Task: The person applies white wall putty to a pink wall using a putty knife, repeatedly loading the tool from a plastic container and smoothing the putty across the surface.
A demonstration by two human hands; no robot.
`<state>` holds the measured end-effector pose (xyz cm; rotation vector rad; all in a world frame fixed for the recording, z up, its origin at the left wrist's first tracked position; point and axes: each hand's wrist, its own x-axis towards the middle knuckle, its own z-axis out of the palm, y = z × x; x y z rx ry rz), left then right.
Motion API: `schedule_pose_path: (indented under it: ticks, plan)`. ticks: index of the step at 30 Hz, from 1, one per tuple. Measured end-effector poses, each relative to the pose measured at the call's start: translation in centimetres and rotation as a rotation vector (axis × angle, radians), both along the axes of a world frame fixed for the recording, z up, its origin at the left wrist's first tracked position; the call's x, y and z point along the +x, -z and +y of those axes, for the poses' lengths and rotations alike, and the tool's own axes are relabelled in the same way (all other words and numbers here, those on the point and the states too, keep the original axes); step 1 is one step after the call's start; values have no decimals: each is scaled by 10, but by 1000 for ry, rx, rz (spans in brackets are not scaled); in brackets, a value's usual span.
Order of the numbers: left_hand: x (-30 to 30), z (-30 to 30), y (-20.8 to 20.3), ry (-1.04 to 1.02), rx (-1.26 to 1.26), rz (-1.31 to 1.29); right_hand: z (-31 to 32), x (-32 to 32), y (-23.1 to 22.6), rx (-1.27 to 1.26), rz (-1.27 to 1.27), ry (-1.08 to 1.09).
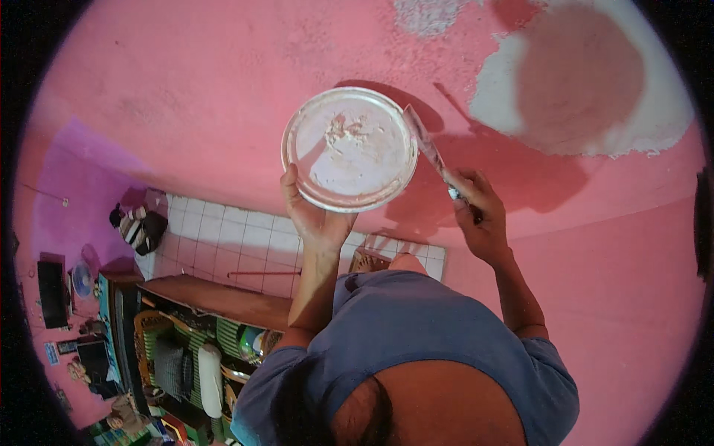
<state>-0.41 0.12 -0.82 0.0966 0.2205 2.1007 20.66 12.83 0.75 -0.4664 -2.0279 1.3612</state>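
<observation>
My left hand (320, 219) holds a round white bucket lid (372, 175) from below, its thumb over the rim and the other fingers hidden beneath. A dab of whitish putty (346, 130) lies on the lid, with thin smears around it. In my right hand (481, 215) is a putty knife (425, 140), gripped by its handle. Its smeared blade points up and to the left, with the tip at or very close to the lid's right rim; I cannot tell whether they touch.
A pink wall (223, 97) rises ahead, with a large whitish patch (673, 111) at upper right and a smaller patch (428, 16) at the top. Below lie white floor tiles (223, 238), a bag (152, 230) and a red stick (260, 273). Furniture with cushions (175, 368) stands at lower left.
</observation>
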Motion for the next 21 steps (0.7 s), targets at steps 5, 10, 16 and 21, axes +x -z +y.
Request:
schedule_pose_path:
  ticks: [5, 10, 16, 21]
  plan:
    - [-1, 5, 7, -25, 14, -53, 3, 9, 11, 654, -304, 49]
    - [-3, 5, 17, -51, -22, -16, 17, 27, -10, 681, -551, -83]
    - [-2, 2, 18, -139, -76, -29, 37, 47, -49, 744, -669, -216]
    - [6, -2, 14, -128, -4, -67, 71, 59, -63, 783, -582, -166]
